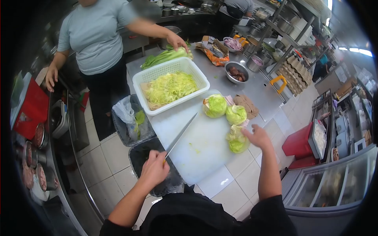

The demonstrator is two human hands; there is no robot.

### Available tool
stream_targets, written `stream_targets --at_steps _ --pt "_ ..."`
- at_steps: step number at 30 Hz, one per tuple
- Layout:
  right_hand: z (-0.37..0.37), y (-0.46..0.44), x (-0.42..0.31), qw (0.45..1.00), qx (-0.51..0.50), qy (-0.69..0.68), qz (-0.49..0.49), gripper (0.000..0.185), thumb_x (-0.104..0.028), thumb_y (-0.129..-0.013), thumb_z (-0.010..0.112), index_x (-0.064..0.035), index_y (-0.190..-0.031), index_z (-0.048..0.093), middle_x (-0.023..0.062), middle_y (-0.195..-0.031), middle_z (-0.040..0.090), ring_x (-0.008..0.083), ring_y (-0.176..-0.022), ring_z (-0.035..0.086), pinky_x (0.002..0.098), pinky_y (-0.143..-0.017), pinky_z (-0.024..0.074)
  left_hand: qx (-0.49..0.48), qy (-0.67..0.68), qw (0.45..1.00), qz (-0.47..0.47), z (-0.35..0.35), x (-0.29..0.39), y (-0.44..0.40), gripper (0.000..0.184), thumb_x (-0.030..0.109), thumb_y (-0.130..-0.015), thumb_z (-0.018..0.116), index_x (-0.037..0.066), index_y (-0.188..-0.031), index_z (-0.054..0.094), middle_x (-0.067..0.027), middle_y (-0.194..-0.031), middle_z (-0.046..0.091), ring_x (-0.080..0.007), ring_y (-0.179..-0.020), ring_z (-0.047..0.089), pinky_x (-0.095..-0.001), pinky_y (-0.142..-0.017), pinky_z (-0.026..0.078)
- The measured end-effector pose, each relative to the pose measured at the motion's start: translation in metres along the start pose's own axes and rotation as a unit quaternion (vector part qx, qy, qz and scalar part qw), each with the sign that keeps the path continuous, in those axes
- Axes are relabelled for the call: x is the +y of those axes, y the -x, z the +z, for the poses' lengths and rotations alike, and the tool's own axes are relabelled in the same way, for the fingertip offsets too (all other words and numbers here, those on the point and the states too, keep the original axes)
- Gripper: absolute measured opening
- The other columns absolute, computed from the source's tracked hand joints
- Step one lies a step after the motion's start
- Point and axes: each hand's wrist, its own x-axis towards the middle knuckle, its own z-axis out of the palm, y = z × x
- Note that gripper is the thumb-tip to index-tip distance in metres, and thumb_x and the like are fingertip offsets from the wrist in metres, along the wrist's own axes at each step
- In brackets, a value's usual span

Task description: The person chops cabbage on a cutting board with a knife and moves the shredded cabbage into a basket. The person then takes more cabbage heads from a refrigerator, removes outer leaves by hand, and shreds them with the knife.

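Note:
My left hand (154, 170) is closed round the handle of a long kitchen knife (182, 133), its blade slanting up over the white cutting board (197, 165). At the board's right edge, my right hand (257, 137) has its fingers apart beside a lettuce head (237, 140); fingertips meet its edge in view, and whether they press on it I cannot tell. Two more lettuce heads, one rear left (215, 106) and one in the middle (236, 115), lie just behind. A white perforated basket (171, 105) holds shredded lettuce (171, 88) beyond the board.
Across the table a co-worker's hand (177, 41) touches leafy green stalks (163, 58). Lined bins (136, 118) stand below the table's left side. A metal bowl (236, 72) of dark pieces and a crumpled brown bag (246, 105) sit farther back. Egg trays (294, 74) are stacked at right.

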Motion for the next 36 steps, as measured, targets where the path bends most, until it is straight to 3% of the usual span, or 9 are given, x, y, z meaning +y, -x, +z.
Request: stream_targets --at_steps 5,8,12,17,22,23,28,32,36 --pt "0.055 0.038 -0.018 0.998 0.031 -0.047 0.009 0.102 -0.047 -0.072 0.085 0.0002 -0.150 0.039 0.0291 -0.136 0.051 0.0460 -0.121 0.057 0.0446 -0.104 0.0498 0.067 -0.192 0.972 0.119 0.042 -0.005 -0.075 0.039 0.016 -0.088 0.065 0.008 -0.126 0.064 -0.0175 -0.123 0.058 -0.0391 -0.107 0.062 -0.0518 -0.089 0.051" --pt "0.075 0.051 -0.041 0.986 -0.064 -0.092 -0.125 0.103 -0.033 -0.067 0.088 -0.0044 -0.151 0.035 0.0252 -0.137 0.044 0.0448 -0.124 0.054 0.0450 -0.105 0.0492 0.070 -0.173 0.958 0.219 0.044 0.025 -0.078 0.040 0.020 -0.089 0.066 0.009 -0.128 0.064 -0.0184 -0.126 0.059 -0.0379 -0.110 0.062 -0.0505 -0.091 0.050" --pt "0.095 0.047 -0.056 0.951 -0.115 -0.095 -0.271 0.102 -0.029 -0.064 0.089 -0.0063 -0.150 0.039 0.0270 -0.136 0.047 0.0446 -0.125 0.053 0.0438 -0.107 0.0475 -0.182 0.031 0.979 0.087 0.077 0.035 -0.088 0.038 0.025 -0.087 0.067 0.007 -0.121 0.065 -0.0203 -0.113 0.066 -0.0383 -0.105 0.065 -0.0471 -0.091 0.052" --pt "0.081 0.055 -0.103 0.959 -0.095 0.080 -0.256 0.109 -0.041 -0.060 0.094 -0.0256 -0.154 0.040 0.0208 -0.151 0.043 0.0477 -0.128 0.050 0.0535 -0.101 0.0513 -0.089 0.115 0.984 0.105 0.121 0.017 -0.088 0.046 0.029 -0.088 0.070 0.004 -0.125 0.062 -0.0144 -0.094 0.070 -0.0303 -0.087 0.069 -0.0406 -0.079 0.056" --pt "0.098 0.040 -0.090 0.955 -0.096 0.093 -0.265 0.095 -0.043 -0.062 0.092 -0.0291 -0.147 0.052 0.0162 -0.154 0.042 0.0464 -0.124 0.052 0.0524 -0.098 0.0533 -0.209 0.208 0.952 -0.079 0.105 0.057 -0.093 0.031 0.028 -0.096 0.055 0.001 -0.110 0.059 -0.0110 -0.072 0.069 -0.0234 -0.057 0.067 -0.0370 -0.057 0.055" --pt "0.100 0.038 -0.089 0.953 -0.082 0.090 -0.276 0.094 -0.042 -0.062 0.091 -0.0289 -0.146 0.052 0.0152 -0.153 0.043 0.0458 -0.124 0.052 0.0519 -0.098 0.0535 -0.185 0.198 0.961 -0.051 0.113 0.053 -0.095 0.028 0.028 -0.097 0.050 0.001 -0.098 0.058 -0.0127 -0.067 0.066 -0.0231 -0.050 0.064 -0.0374 -0.049 0.054" --pt "0.116 0.031 -0.070 0.937 -0.055 0.067 -0.338 0.077 -0.033 -0.066 0.086 -0.0271 -0.137 0.058 0.0102 -0.144 0.050 0.0434 -0.119 0.053 0.0508 -0.095 0.0548 -0.229 0.291 0.925 -0.088 0.129 0.026 -0.116 0.040 0.033 -0.105 0.042 0.003 -0.089 0.062 -0.0109 -0.058 0.061 -0.0216 -0.046 0.062 -0.0363 -0.044 0.054" --pt "0.108 0.038 -0.083 0.948 -0.079 0.062 -0.301 0.070 -0.030 -0.069 0.084 -0.0256 -0.135 0.058 0.0084 -0.135 0.053 0.0414 -0.118 0.053 0.0510 -0.093 0.0552 -0.283 0.434 0.833 -0.195 0.107 0.030 -0.112 0.039 0.036 -0.106 0.046 0.001 -0.101 0.061 -0.0107 -0.068 0.064 -0.0202 -0.055 0.066 -0.0330 -0.051 0.057" --pt "0.113 0.035 -0.085 0.951 -0.082 0.070 -0.289 0.075 -0.031 -0.068 0.084 -0.0253 -0.137 0.056 0.0077 -0.134 0.054 0.0390 -0.116 0.053 0.0495 -0.094 0.0549 -0.343 0.179 0.921 -0.048 0.085 0.049 -0.116 0.040 0.036 -0.099 0.056 -0.002 -0.108 0.062 -0.0190 -0.080 0.070 -0.0267 -0.067 0.071 -0.0395 -0.057 0.058"
